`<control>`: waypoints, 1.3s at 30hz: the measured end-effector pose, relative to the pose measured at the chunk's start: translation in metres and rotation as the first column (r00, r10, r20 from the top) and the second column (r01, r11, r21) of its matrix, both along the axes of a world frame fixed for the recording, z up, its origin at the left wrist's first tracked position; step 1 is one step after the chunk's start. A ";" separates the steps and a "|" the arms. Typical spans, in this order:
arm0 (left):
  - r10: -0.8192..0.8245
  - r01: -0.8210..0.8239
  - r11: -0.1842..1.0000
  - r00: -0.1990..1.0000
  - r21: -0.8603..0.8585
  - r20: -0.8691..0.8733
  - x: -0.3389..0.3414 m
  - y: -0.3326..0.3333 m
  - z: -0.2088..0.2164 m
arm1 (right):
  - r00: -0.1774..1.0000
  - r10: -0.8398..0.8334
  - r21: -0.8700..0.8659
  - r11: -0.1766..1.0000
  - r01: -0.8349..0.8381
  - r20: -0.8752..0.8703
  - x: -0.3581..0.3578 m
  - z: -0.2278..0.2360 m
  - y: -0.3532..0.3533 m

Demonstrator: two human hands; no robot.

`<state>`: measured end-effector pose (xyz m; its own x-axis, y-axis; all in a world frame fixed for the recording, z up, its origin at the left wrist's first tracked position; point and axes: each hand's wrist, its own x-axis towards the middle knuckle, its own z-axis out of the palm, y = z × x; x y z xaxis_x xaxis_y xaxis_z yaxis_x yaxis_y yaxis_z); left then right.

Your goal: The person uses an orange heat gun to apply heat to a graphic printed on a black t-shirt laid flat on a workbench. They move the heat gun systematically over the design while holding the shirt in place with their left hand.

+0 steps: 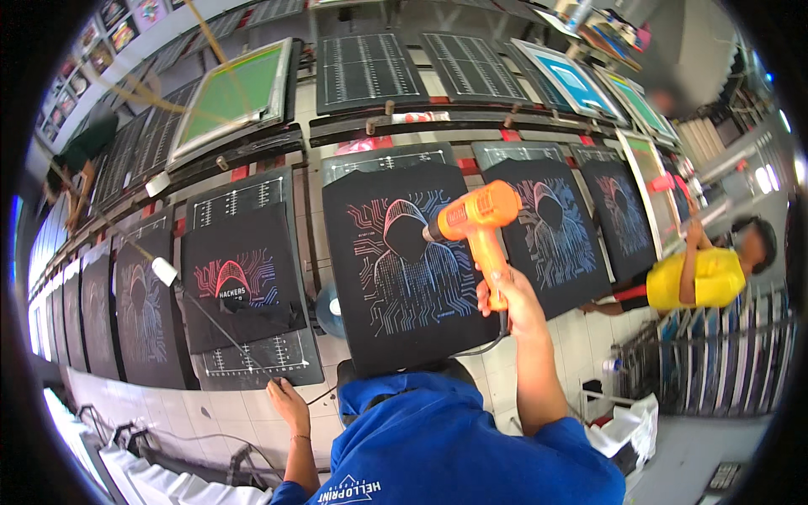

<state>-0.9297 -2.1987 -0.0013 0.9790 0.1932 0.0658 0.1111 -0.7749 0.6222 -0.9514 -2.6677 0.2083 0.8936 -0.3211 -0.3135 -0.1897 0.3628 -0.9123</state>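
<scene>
My right hand [515,305] is closed round the handle of an orange heat gun [481,220]. Its nozzle points left over a black T-shirt [404,332] printed with a hooded figure and circuit lines in red and blue. This shirt lies flat on a board right in front of me. Lower left, my left hand [289,406] is closed on a thin dark cord [220,326] beside the near corner of a gridded board [261,357]. The cord slants down from a white connector [164,271]. Another black shirt [231,316], partly folded, covers most of that board.
More printed black shirts [551,219] lie on boards to both sides. Across the rail stand bare gridded boards [368,74] and a green screen frame [234,97]. A person in a yellow shirt [697,278] works at the right, near a rack of frames [724,358].
</scene>
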 end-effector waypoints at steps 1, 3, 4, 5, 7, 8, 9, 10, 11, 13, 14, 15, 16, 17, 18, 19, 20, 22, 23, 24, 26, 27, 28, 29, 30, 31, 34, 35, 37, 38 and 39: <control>0.080 -0.079 0.997 0.996 -0.010 0.043 -0.004 -0.009 0.000 | 0.998 0.055 -0.001 0.998 -0.055 -0.004 0.020 0.005 -0.018; 0.219 -0.220 0.976 0.973 0.001 0.074 -0.011 -0.024 -0.005 | 0.993 0.119 -0.022 0.993 -0.120 -0.019 0.055 0.000 -0.053; 0.284 -0.286 0.958 0.957 0.025 0.060 -0.017 -0.028 -0.011 | 0.988 0.146 -0.069 0.986 -0.150 -0.056 0.076 0.003 -0.064; 0.341 -0.343 0.938 0.939 0.041 0.043 -0.020 -0.035 -0.019 | 0.983 0.163 -0.116 0.978 -0.172 -0.081 0.093 0.002 -0.076; 0.369 -0.372 0.928 0.923 0.004 0.107 -0.026 -0.048 -0.028 | 0.957 0.249 -0.172 0.947 -0.273 -0.148 0.125 -0.012 -0.101; 0.397 -0.397 0.918 0.916 -0.005 0.052 -0.030 -0.055 -0.028 | 0.950 0.269 -0.170 0.940 -0.295 -0.157 0.139 -0.021 -0.109; 0.416 -0.416 0.909 0.909 -0.010 -0.003 -0.031 -0.060 -0.026 | 0.945 0.283 -0.163 0.937 -0.309 -0.167 0.151 -0.027 -0.115; 0.425 -0.425 0.905 0.905 -0.010 0.029 -0.035 -0.059 -0.039 | 0.940 0.293 -0.157 0.934 -0.320 -0.176 0.159 -0.032 -0.119; 0.428 -0.428 0.904 0.904 -0.006 0.010 -0.038 -0.058 -0.043 | 0.934 0.305 -0.149 0.931 -0.334 -0.183 0.166 -0.037 -0.120; 0.433 -0.434 0.901 0.901 -0.003 -0.035 -0.044 -0.056 -0.053 | 0.922 0.329 -0.139 0.923 -0.360 -0.206 0.177 -0.042 -0.114; 0.423 -0.423 0.906 0.906 -0.006 -0.035 -0.048 -0.055 -0.060 | 0.913 0.344 -0.113 0.921 -0.374 -0.218 0.181 -0.048 -0.116; 0.411 -0.412 0.911 0.911 -0.010 -0.035 -0.051 -0.052 -0.066 | 0.914 0.338 -0.118 0.922 -0.370 -0.222 0.184 -0.051 -0.117; 0.396 -0.397 0.918 0.917 -0.012 -0.040 -0.054 -0.051 -0.069 | 0.916 0.329 -0.123 0.924 -0.363 -0.230 0.184 -0.053 -0.115; 0.413 -0.414 0.910 0.909 -0.014 -0.057 -0.058 -0.052 -0.074 | 0.917 0.319 -0.127 0.926 -0.355 -0.238 0.184 -0.055 -0.112; 0.429 -0.431 0.902 0.900 -0.015 -0.074 -0.064 -0.054 -0.078 | 0.925 0.307 -0.151 0.926 -0.345 -0.225 0.184 -0.056 -0.108; 0.444 -0.448 0.894 0.891 -0.018 -0.091 -0.067 -0.056 -0.080 | 0.924 0.312 -0.133 0.929 -0.346 -0.221 0.182 -0.054 -0.107; 0.417 -0.438 0.898 0.879 -0.046 -0.231 -0.075 -0.049 -0.090 | 0.923 0.324 -0.112 0.929 -0.352 -0.209 0.184 -0.051 -0.106; 0.317 -0.419 0.902 0.809 -0.107 -0.495 -0.104 -0.035 -0.114 | 0.925 0.314 -0.086 0.937 -0.338 -0.214 0.188 -0.052 -0.105; 0.220 -0.446 0.862 0.756 -0.239 -0.617 -0.113 -0.035 -0.122 | 0.929 0.313 -0.111 0.934 -0.339 -0.198 0.188 -0.054 -0.103; 0.107 -0.457 0.827 0.699 -0.327 -0.707 -0.121 -0.036 -0.129 | 0.931 0.316 -0.135 0.930 -0.342 -0.182 0.189 -0.056 -0.098; -0.017 -0.447 0.838 0.552 -0.313 -0.834 -0.128 -0.054 -0.122 | 0.926 0.329 -0.170 0.917 -0.361 -0.186 0.190 -0.060 -0.094; -0.063 -0.430 0.851 0.485 -0.301 -0.872 -0.130 -0.059 -0.120 | 0.921 0.328 -0.144 0.921 -0.361 -0.212 0.190 -0.059 -0.095; -0.085 -0.382 0.869 0.509 -0.314 -0.857 -0.129 -0.061 -0.122 | 0.916 0.325 -0.117 0.926 -0.359 -0.237 0.191 -0.058 -0.096; -0.109 -0.334 0.885 0.530 -0.325 -0.841 -0.127 -0.065 -0.125 | 0.910 0.322 -0.089 0.931 -0.355 -0.262 0.190 -0.058 -0.097; -0.134 -0.283 0.899 0.550 -0.335 -0.825 -0.125 -0.067 -0.127 | 0.910 0.338 -0.109 0.922 -0.372 -0.241 0.190 -0.058 -0.095; -0.154 -0.189 0.934 0.549 -0.302 -0.821 -0.121 -0.066 -0.128 | 0.909 0.354 -0.130 0.913 -0.387 -0.221 0.189 -0.058 -0.092; -0.283 0.198 0.958 0.539 -0.207 -0.793 -0.082 -0.075 -0.099 | 0.899 0.350 -0.156 0.904 -0.398 -0.265 0.184 -0.051 -0.093; -0.374 0.306 0.920 0.506 -0.243 -0.777 -0.069 -0.078 -0.080 | 0.890 0.348 -0.152 0.903 -0.403 -0.294 0.184 -0.049 -0.092; -0.579 0.417 0.809 0.450 -0.414 -0.680 -0.050 -0.064 -0.067 | 0.892 0.346 -0.165 0.900 -0.403 -0.290 0.175 -0.048 -0.091; -0.542 0.334 0.839 0.448 -0.429 -0.711 -0.039 -0.071 -0.043 | 0.884 0.364 -0.155 0.894 -0.419 -0.292 0.173 -0.044 -0.087; -0.511 0.256 0.860 0.439 -0.442 -0.740 -0.020 -0.083 -0.004 | 0.879 0.376 -0.147 0.891 -0.430 -0.294 0.170 -0.038 -0.084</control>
<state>-0.9496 -2.2818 -0.0054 0.5354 -0.3334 -0.7760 0.3868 -0.7200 0.5762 -0.7815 -2.7520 0.1702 0.8588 -0.0301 -0.5114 -0.5111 0.0186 -0.8593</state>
